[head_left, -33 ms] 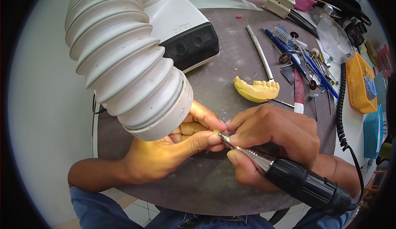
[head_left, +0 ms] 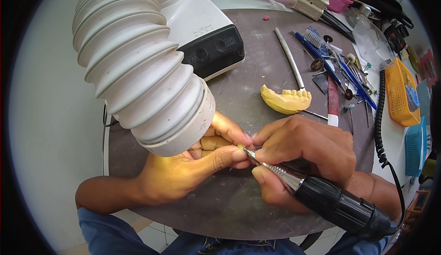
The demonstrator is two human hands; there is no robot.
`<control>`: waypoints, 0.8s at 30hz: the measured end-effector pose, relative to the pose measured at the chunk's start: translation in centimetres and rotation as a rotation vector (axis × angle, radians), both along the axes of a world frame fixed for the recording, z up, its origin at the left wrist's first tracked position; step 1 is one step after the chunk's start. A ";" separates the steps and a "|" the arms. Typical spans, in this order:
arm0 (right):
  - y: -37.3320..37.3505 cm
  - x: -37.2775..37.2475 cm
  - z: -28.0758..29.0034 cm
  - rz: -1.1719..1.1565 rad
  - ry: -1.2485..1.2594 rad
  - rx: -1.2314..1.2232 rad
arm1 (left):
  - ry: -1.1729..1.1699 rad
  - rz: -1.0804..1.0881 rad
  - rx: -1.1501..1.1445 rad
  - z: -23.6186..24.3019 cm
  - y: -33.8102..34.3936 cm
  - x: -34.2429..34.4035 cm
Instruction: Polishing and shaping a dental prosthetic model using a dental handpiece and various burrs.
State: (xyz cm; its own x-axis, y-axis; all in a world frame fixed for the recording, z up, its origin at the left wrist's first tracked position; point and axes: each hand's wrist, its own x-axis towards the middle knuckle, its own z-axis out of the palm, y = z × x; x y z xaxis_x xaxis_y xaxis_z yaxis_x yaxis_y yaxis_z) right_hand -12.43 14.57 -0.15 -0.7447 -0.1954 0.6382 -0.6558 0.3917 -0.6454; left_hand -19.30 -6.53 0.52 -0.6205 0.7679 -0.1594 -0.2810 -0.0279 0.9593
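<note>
Spreading out in front of me, one grey bench (head_left: 257, 48) with a curved edge took up most of the view. One ribbed white hose (head_left: 133, 62) arched over its left part, and near it stood one white box (head_left: 202, 18) whose black front showed two round shapes. One black rotary handpiece (head_left: 342, 204) slanted up from the lower right, with one dark cord trailing from its back end.

I had two bare hands at work. My right hand (head_left: 308, 149) was clamped on the handpiece's metal neck; my left hand (head_left: 179, 174), partly hidden by the hose's mouth, had thumb and finger pinched together, and the two hands met at the fingertips.

To the right sat two baskets: one orange basket (head_left: 393, 103) and, just beside it, one blue basket (head_left: 415, 149). Beyond my right knuckles lay one yellow dental model (head_left: 287, 101), with one metal-handled instrument (head_left: 288, 57) reaching to its back. Nearby were two long blue sticks, one red strip (head_left: 332, 96) with a white end, and at least three dark discs.

Smallest of what I held, one yellowish piece (head_left: 241, 147) was gripped in my left fingertips, against the handpiece's tip.
</note>
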 end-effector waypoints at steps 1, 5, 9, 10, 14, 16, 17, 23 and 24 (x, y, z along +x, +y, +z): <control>0.0 0.1 0.0 0.000 -0.001 0.000 | -0.017 0.003 0.001 0.1 0.0 0.1; 0.0 0.1 0.1 -0.009 -0.003 -0.003 | 0.001 -0.026 -0.022 0.1 -0.1 -0.1; 0.1 0.1 0.0 0.000 -0.013 -0.016 | 0.021 -0.026 -0.019 0.0 -0.1 -0.1; 0.1 0.1 0.0 0.001 -0.013 -0.016 | 0.003 -0.021 -0.024 0.1 0.0 -0.1; 0.3 0.1 -0.1 0.011 -0.014 -0.013 | 0.013 -0.020 -0.028 0.1 0.1 -0.1; 0.3 0.1 -0.1 0.023 -0.008 -0.011 | 0.002 -0.020 -0.023 0.2 0.1 -0.1; 0.3 0.2 -0.1 0.018 -0.018 -0.005 | -0.010 -0.027 -0.013 0.2 0.1 -0.1; 0.3 0.3 0.0 0.021 -0.034 -0.001 | 0.001 -0.058 -0.013 0.2 0.0 -0.2; 0.2 0.4 0.0 0.017 -0.044 -0.012 | 0.000 -0.058 -0.012 0.2 0.1 -0.2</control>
